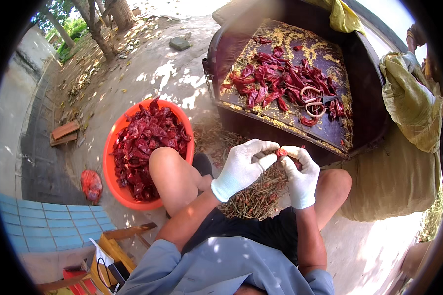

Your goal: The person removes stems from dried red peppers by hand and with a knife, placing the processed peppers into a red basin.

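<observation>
Both my hands wear white gloves and meet in front of my knees. A small piece of dried red chili pepper (281,153) is pinched between the fingertips of my left hand (246,164) and my right hand (302,174); most of it is hidden by the fingers. Beyond them, a heap of dried red chilies (266,83) lies with yellow seeds on the dark cart bed (325,61). Scissors with pale looped handles (310,92) rest on that heap, blades partly among the chilies. Left of my knee, an orange-red tub (108,169) is piled with dried chilies (152,128).
Stems and scraps (256,196) cover the ground between my legs. A large greenish-tan sack (394,172) stands at the right. A red plastic bag (91,186), bricks (65,132) and a yellow wooden stool (110,255) are at the left. Another person's arm shows at the far upper right.
</observation>
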A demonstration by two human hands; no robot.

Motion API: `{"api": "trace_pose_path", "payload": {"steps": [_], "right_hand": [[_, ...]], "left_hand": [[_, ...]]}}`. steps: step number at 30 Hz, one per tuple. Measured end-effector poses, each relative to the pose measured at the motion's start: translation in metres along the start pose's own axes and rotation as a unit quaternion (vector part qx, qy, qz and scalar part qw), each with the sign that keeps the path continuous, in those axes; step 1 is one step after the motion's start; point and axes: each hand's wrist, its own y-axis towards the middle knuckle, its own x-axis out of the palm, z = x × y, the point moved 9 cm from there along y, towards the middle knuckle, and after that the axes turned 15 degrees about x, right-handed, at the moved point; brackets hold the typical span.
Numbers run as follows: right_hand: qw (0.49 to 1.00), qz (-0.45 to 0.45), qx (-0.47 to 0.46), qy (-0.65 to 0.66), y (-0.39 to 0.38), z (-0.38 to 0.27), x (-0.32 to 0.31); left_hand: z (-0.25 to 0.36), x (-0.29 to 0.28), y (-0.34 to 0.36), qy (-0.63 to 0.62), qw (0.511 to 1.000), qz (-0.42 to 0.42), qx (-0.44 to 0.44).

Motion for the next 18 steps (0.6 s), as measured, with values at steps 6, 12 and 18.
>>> {"api": "trace_pose_path", "payload": {"steps": [6, 12, 18], "right_hand": [[0.958, 0.070, -0.183, -0.209, -0.022, -0.035, 0.011], [0.968, 0.031, -0.175, -0.177, -0.025, -0.034, 0.020], [0.949, -0.155, 0.206, 0.179, -0.018, 0.032, 0.044]], "left_hand": [[-0.008, -0.002, -0.004, 0.035, 0.999, 0.012, 0.020], [-0.029, -0.006, -0.018, -0.196, 0.975, 0.032, -0.096], [-0.040, -0.015, -0.030, -0.287, 0.948, 0.062, -0.122]]}}
